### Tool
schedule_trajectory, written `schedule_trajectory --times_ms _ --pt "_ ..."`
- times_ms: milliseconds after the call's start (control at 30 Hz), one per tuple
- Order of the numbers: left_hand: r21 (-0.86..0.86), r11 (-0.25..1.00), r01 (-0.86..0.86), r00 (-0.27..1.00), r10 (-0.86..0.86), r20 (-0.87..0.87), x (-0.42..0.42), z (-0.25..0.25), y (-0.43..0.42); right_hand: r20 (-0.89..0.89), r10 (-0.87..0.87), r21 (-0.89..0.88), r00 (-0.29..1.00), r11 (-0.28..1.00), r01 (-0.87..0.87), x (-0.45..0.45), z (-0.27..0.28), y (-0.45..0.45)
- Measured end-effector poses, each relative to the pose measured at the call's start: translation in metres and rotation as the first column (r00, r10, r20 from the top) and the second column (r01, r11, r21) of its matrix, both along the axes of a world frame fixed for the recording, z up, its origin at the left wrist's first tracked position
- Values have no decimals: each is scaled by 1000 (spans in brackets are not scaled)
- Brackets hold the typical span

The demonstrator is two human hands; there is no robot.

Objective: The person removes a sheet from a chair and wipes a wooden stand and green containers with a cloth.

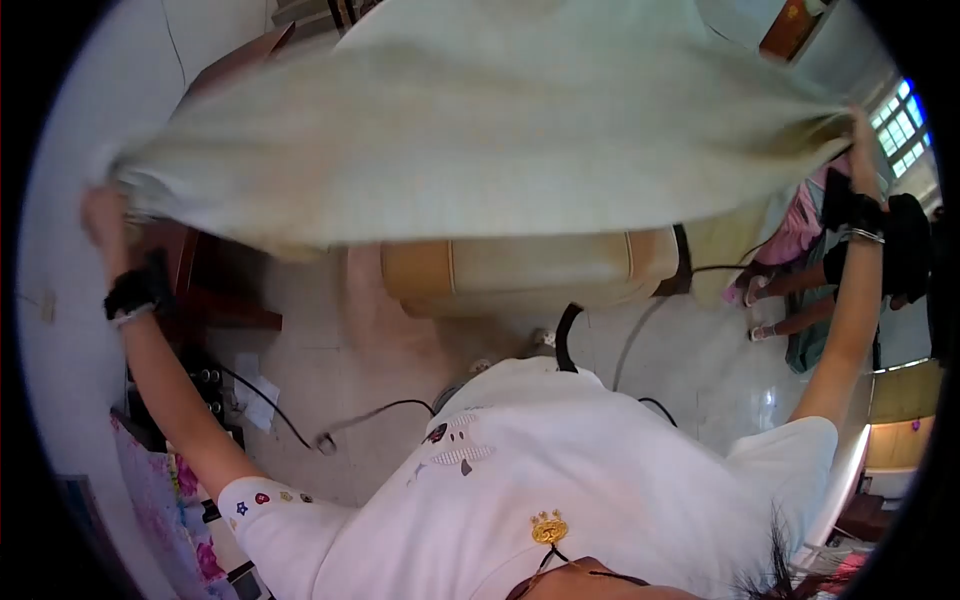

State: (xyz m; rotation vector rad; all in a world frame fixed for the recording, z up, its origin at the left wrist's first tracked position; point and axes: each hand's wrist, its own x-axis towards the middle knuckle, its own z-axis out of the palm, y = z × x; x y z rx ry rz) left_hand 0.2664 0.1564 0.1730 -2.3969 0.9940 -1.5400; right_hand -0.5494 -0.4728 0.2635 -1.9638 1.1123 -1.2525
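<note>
Two hands are closed on one pale cloth, the left hand at the far left of the frame and the right hand at the upper right; blur hides how the individual fingers lie. The cloth is gathered at each grip, with tight creases fanning inward, and spans the top of the frame between them. The step in hand looks to be holding the cloth spread in the air, arms wide. The next move, I judge, calls for a firm grip on both sides and an even pull, so that the middle neither sags nor twists.

The cloth is off-white with a faint greenish and tan cast, soft and thin-looking, its broad sheet smeared by motion, its lower edge nearly straight. Black straps sit around the left wrist and the right wrist. Further in, a smooth white T-shirt fills the lower middle, with a shiny gold crown-shaped pendant on it.

Beyond, just under the cloth's edge at centre, is a rounded, boxy tan upholstered piece with seam lines. Dark glossy wooden furniture stands at left, above hard, pale floor tiles. At the right edge is another person in black clothing, face unseen.
</note>
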Motion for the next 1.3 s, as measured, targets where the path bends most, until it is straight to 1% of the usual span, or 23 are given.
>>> schedule_trajectory --times_ms 67,100,167,233,300,333,400,467,533,600,833,867,933,967,1000,1033,1067,1100,1133,1167,1200,1233,1300 --pt "-823 568 -22 959 -221 -178 -84 78 -16 121 -117 -246 986 959 144 31 16 59" --pt "-883 464 70 963 -263 -62 -102 62 -14 147 -113 -380 983 911 162 41 6 75" --pt "-731 682 -11 957 -205 -206 -114 -46 -9 27 -257 -680 966 704 206 38 -48 82" --pt "-35 982 -187 803 132 -581 -135 -195 -11 -496 -448 -589 743 803 91 -6 -192 46" --pt "761 637 124 342 692 -635 -198 -266 -11 -973 -49 -35 227 997 62 -49 -331 35" --pt "809 540 232 236 775 -586 -231 -272 -8 -978 201 205 59 976 69 -67 -363 48" --pt "581 779 236 402 466 -788 -216 -305 25 -938 342 346 64 935 76 -74 -356 60" --pt "571 821 -17 -205 556 -805 -212 -248 1 -871 318 462 375 787 407 -53 -305 65" --pt "250 968 1 -92 249 -964 -180 -254 26 -728 137 570 671 664 483 -26 -270 82" --pt "213 973 -86 59 219 -974 -182 -251 16 -620 73 575 781 719 389 -24 -275 68" --pt "85 925 -370 -23 82 -996 -233 -269 27 -251 -327 576 911 706 412 -89 -340 45" --pt "115 886 -449 -156 49 -987 -224 -315 55 -198 -358 601 913 691 401 -87 -335 57" --pt "52 863 -502 -144 -24 -989 -249 -349 75 -366 -301 521 881 718 462 -138 -386 42" --pt "171 904 -393 -241 78 -967 -282 -286 41 -573 -157 395 804 807 439 -180 -425 20" --pt "215 926 -312 -189 162 -969 -273 -336 58 -801 2 195 598 946 258 -228 -475 -17" --pt "189 935 -299 -194 135 -972 -267 -350 53 -963 8 9 270 1000 6 -144 -378 49" --pt "174 942 -288 -203 117 -972 -259 -360 45 -975 49 81 218 987 139 -172 -410 5" --pt "100 956 -276 -127 67 -990 -225 -393 37 -952 -170 -132 253 978 159 -107 -372 32" --pt "-18 977 -213 35 -11 -999 -202 -355 -4 -928 -230 -273 295 955 -116 -83 -349 7" --pt "-114 985 -126 206 -86 -975 -180 -315 -46 -948 -308 -304 76 951 61 -69 -360 -67" --pt "-177 984 -34 370 -152 -916 -158 -275 -87 -912 -314 -261 265 941 217 -17 -296 -76" --pt "-242 968 73 379 -251 -890 -116 -215 -123 -682 -302 -225 666 953 202 30 -212 -69" --pt "-364 905 221 644 -416 -642 -95 -52 -134 -562 -294 -255 773 951 176 61 -99 -72"
